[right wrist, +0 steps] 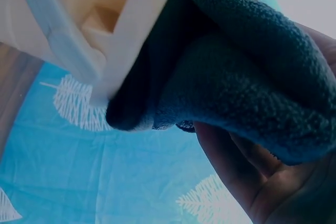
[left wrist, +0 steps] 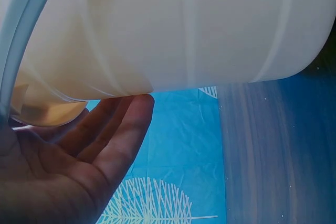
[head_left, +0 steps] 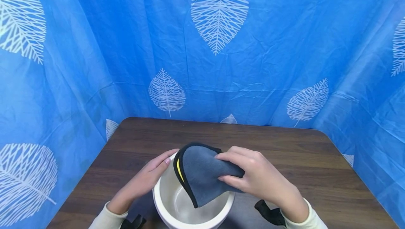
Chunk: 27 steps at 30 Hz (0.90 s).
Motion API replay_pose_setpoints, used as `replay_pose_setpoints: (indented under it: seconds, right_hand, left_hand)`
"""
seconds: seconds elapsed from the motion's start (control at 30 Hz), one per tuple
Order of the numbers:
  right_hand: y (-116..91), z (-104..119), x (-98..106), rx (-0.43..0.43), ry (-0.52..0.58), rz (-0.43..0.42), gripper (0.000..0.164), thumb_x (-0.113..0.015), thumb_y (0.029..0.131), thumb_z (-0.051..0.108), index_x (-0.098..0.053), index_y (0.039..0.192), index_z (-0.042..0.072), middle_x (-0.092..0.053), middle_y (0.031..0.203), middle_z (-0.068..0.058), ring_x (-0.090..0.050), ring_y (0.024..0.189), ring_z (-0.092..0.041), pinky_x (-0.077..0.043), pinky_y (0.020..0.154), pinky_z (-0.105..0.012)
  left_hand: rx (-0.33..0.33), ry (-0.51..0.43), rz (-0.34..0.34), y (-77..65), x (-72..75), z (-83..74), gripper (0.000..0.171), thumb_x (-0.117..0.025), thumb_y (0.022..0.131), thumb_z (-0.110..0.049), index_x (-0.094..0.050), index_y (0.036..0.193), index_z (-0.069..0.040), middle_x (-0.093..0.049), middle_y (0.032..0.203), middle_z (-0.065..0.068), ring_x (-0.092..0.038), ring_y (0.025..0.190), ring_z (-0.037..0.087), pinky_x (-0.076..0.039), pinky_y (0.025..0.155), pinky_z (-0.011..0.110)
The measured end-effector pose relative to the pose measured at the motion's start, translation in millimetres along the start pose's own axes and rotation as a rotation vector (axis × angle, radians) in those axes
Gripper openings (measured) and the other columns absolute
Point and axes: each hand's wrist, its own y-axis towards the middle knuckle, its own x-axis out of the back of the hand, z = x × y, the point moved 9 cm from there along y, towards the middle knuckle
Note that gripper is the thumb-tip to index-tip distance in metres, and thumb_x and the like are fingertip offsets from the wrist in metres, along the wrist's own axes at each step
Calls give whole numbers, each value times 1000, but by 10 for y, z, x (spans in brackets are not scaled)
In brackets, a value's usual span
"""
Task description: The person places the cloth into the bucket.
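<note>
A white bucket (head_left: 164,201) stands at the table's near side, its mouth facing up. My left hand (head_left: 148,176) rests against the bucket's left rim and outer wall, fingers nearly straight, as the left wrist view also shows with the fingertips at the wall (left wrist: 189,35). My right hand (head_left: 253,169) pinches a folded grey cloth (head_left: 205,172) with black edging and a yellow strip, between thumb and fingers. The cloth lies over the bucket's mouth and far rim, hiding part of both. In the right wrist view the thick fleecy folds (right wrist: 236,77) press close to the bucket's rim.
The dark wooden table (head_left: 284,151) reaches back to a blue curtain (head_left: 262,64) with white leaf prints, which encloses the back and both sides. A pale handle (right wrist: 58,24) hangs along the bucket's side. Black straps (head_left: 269,213) circle both wrists.
</note>
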Motion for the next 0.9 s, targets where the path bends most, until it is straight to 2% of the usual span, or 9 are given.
replay_pose_setpoints:
  seconds: [0.2, 0.4, 0.67, 0.9]
  right_hand:
    - [29, 2, -94, 3, -14, 24, 43, -89, 79, 16, -71, 118, 15, -66, 100, 10, -62, 86, -3, -54, 74, -21]
    - [68, 17, -182, 17, -52, 49, 43, -89, 78, 17, -72, 117, 14, -67, 99, 9, -62, 87, -3, -55, 75, -25]
    - [98, -24, -356, -64, -104, 171, 40, -88, 81, 23, -73, 117, 15, -70, 105, 7, -65, 91, -6, -57, 78, -31]
    - [140, -13, -491, -81, -114, 243, 38, -87, 82, 24, -73, 117, 15, -71, 108, 4, -67, 95, -8, -58, 81, -30]
  left_hand:
    - [-27, 11, 1, -4, 8, -43, 50, -30, 113, -27, -38, 154, 1, -41, 156, 22, -39, 142, 43, -34, 110, 60]
    - [-24, 14, -5, -6, 12, -41, 50, -30, 113, -27, -38, 153, 2, -42, 155, 22, -39, 142, 42, -33, 110, 59]
    - [-39, 2, 2, -16, 10, -51, 49, -30, 113, -25, -38, 154, 1, -40, 155, 24, -45, 137, 44, -48, 101, 51]
    - [-40, -16, 16, -12, 4, -43, 50, -29, 113, -26, -35, 155, 1, -39, 155, 25, -48, 133, 45, -52, 97, 50]
